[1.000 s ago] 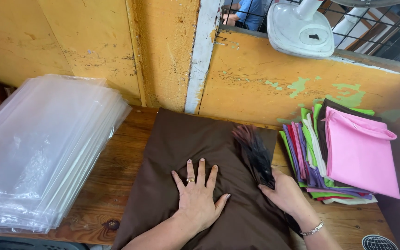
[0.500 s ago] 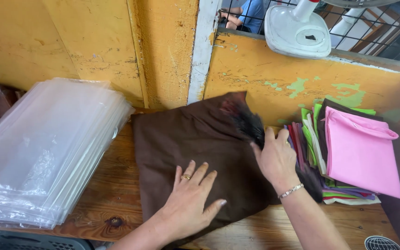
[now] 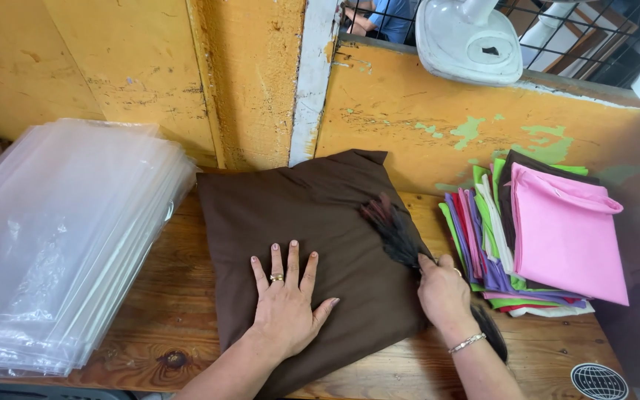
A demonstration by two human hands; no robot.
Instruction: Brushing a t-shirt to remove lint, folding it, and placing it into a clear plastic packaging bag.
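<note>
Nearest to us, our left hand [image 3: 284,300] lies flat on the brown cloth [image 3: 312,222], its grip open, fingers spread and pointing to twelve o'clock, a ring on one finger. At three o'clock from it, our right hand [image 3: 444,290] has its grip closed around a dark feather duster [image 3: 398,235], whose plumes lie on the cloth's right edge and point to eleven o'clock; a bracelet sits on that wrist. The brown cloth is folded into a rough square and rests on the wooden bench [image 3: 187,326], in the middle of it, with its far corner up against the yellow wall [image 3: 246,81].

At nine o'clock from the cloth sits a thick stack of clear plastic bags [image 3: 61,244]. At three o'clock, just beside our right hand, lies a pile of folded cloths [image 3: 498,244] in many colours, with a pink one [image 3: 564,230] on top. Farthest off, at one o'clock, a white fan base [image 3: 468,41] stands on the wall's ledge before a metal grille [image 3: 587,37].
</note>
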